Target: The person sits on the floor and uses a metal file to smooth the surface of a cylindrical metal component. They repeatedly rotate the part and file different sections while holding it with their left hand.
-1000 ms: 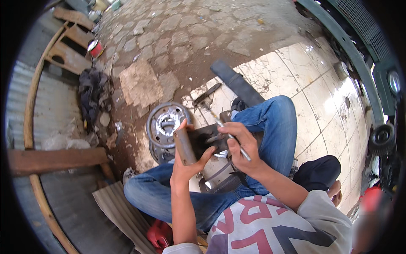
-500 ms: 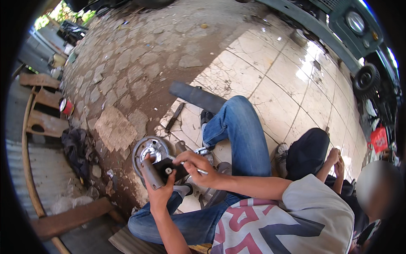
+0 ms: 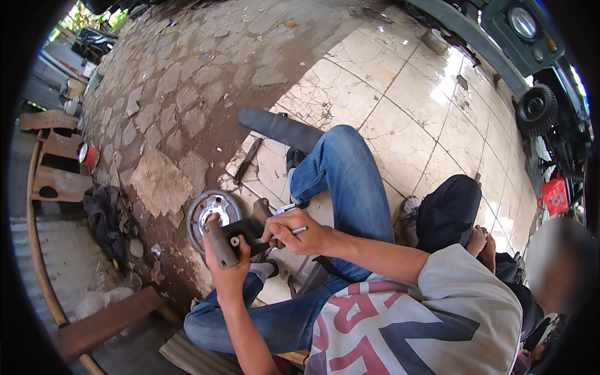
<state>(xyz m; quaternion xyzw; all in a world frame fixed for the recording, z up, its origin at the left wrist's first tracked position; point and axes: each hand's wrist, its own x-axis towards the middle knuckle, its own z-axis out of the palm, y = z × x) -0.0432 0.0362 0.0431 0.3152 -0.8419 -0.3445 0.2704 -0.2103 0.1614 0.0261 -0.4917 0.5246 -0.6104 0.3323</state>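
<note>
My left hand (image 3: 228, 272) grips a dark metal bracket (image 3: 245, 236). It has a short thick tube on each side and a plate between them, with a pale round spot on the plate near my thumb. My right hand (image 3: 295, 230) is closed around a thin silver pen-like rod (image 3: 299, 230), whose tip points toward the bracket; I cannot tell whether it touches. Just beyond the bracket, a round metal ring-shaped part (image 3: 199, 209) with a shiny centre lies on the ground, partly hidden by my left hand and the bracket.
A dark flat bar (image 3: 249, 161) and a long black strip (image 3: 278, 128) lie on the cracked tiles (image 3: 394, 144). Flat cardboard (image 3: 161, 181) rests on the stony ground. A wooden bench (image 3: 112, 319) stands at left. Another person's hands (image 3: 481, 242) are at right, near a vehicle (image 3: 525, 37).
The view has shifted slightly, moving the ground leftward and upward. My right hand has drawn a little to the right of the bracket, still holding the rod. The other person's hands have lowered.
</note>
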